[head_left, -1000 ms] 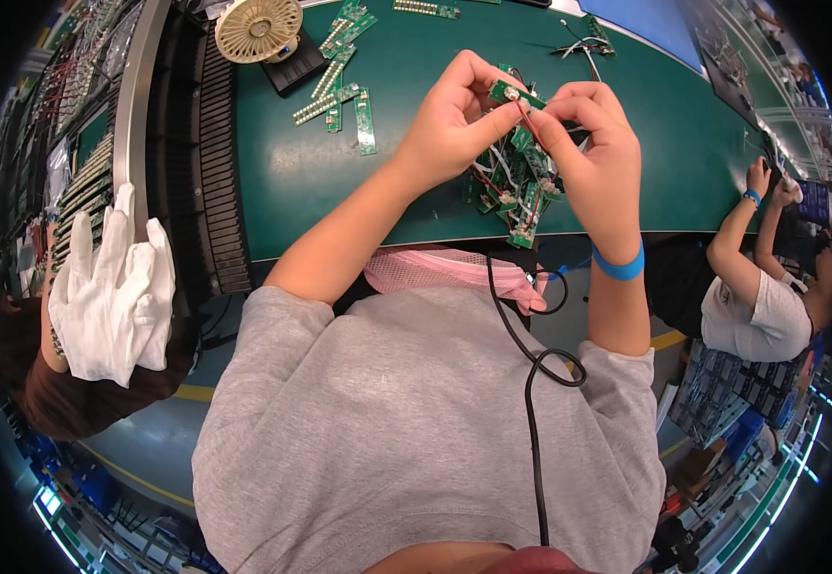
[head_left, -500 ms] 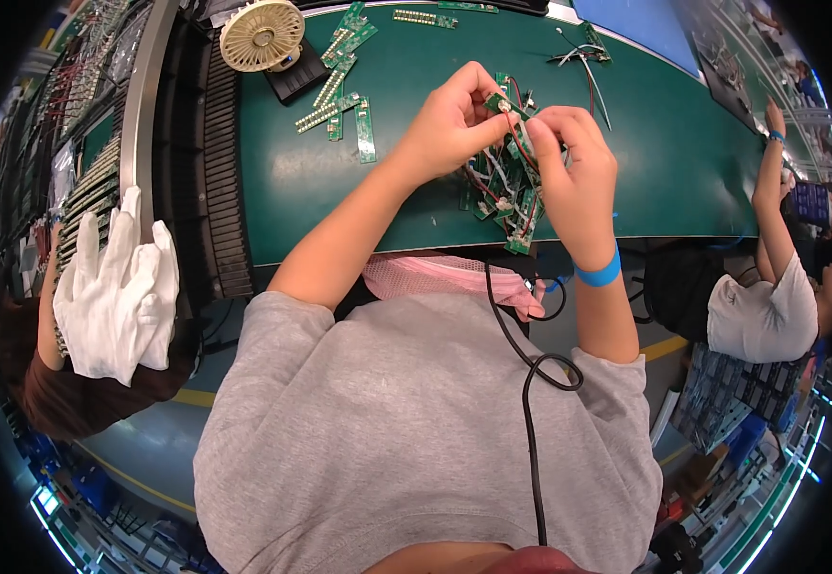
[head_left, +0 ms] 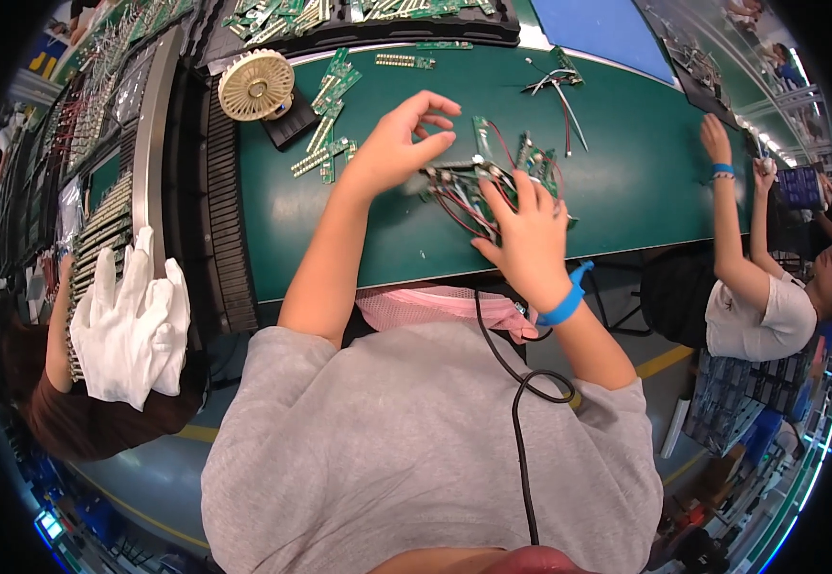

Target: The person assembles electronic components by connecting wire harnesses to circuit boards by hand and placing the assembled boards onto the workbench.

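A pile of green circuit boards point(head_left: 464, 196) with red, black and white wires lies on the green worktop. Over the pile my right hand point(head_left: 531, 234) spreads its fingers, the tips touching the boards and wires; a blue band is round its wrist. My left hand point(head_left: 402, 148) hovers just left of the pile, fingers apart and curved, nothing in it. One green board point(head_left: 480, 139) stands out at the pile's far side, with a red wire beside it. Fingers hide part of the pile.
A cream fan point(head_left: 256, 86) stands at the far left, near several loose board strips point(head_left: 335, 91). Black trays of boards point(head_left: 406, 27) line the back. Wired parts point(head_left: 559, 81) lie far right. White gloves point(head_left: 134, 330) are at left; a co-worker's arm point(head_left: 727, 210) reaches in at right.
My hands have parted from the circuit board with red wire they held together. The left moved left and opened; the right came down onto the pile. The view has shifted, showing more trays.
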Demonstrator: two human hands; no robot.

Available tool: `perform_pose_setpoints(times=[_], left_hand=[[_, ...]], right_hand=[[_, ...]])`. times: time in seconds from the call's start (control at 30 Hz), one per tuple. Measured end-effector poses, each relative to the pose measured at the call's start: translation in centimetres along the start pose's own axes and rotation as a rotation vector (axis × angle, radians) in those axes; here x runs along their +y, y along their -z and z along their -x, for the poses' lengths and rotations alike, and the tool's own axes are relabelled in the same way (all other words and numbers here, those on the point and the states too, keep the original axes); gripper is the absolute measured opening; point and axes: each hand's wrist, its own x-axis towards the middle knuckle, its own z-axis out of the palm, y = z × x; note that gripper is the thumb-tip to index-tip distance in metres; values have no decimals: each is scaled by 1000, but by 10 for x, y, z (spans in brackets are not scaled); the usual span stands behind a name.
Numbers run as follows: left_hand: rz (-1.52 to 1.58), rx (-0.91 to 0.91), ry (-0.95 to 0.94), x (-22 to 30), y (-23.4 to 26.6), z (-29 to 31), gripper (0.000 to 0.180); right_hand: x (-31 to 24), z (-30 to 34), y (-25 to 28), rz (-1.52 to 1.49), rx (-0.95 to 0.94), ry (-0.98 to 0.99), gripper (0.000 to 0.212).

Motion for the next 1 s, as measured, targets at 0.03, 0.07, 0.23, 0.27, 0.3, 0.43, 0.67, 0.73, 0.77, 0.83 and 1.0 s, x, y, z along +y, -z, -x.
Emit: perform_pose_setpoints(times=[0.03, 0.07, 0.23, 0.27, 0.3, 0.43, 0.67, 0.73, 0.77, 0.83, 1.0], left_hand=[[-9, -37, 41, 3, 1, 1, 32], [-21, -20, 39, 1, 0, 1, 31], [-42, -23, 95, 5, -4, 2, 29], [-36, -39, 130, 6, -4, 1, 28], [-39, -35, 127, 3, -4, 2, 28], [2, 4, 94, -1, -6, 0, 28], [-49, -10, 155, 1, -6, 4, 26], [-56, 2, 159, 5, -3, 1, 25], [-65, 11, 167, 7, -2, 2, 24], [3, 79, 165, 4, 2, 0, 21], [-156, 246, 106, -14, 7, -9, 18]], right_hand=[[10, 7, 2, 8, -6, -5, 71], [21, 14, 5, 5, 1, -7, 70], [98, 46, 17, 1, 15, -89, 75], [115, 49, 19, 26, 29, -132, 76], [135, 48, 19, 35, 53, -149, 76], [219, 29, -3, 170, 93, -350, 73], [229, -83, -11, 607, 273, -646, 77], [201, -110, -14, 418, 386, -352, 75], [191, -125, -22, 379, 391, -241, 73], [164, -151, -36, 343, 283, -173, 72], [165, -177, -74, -6, 167, -187, 37]])
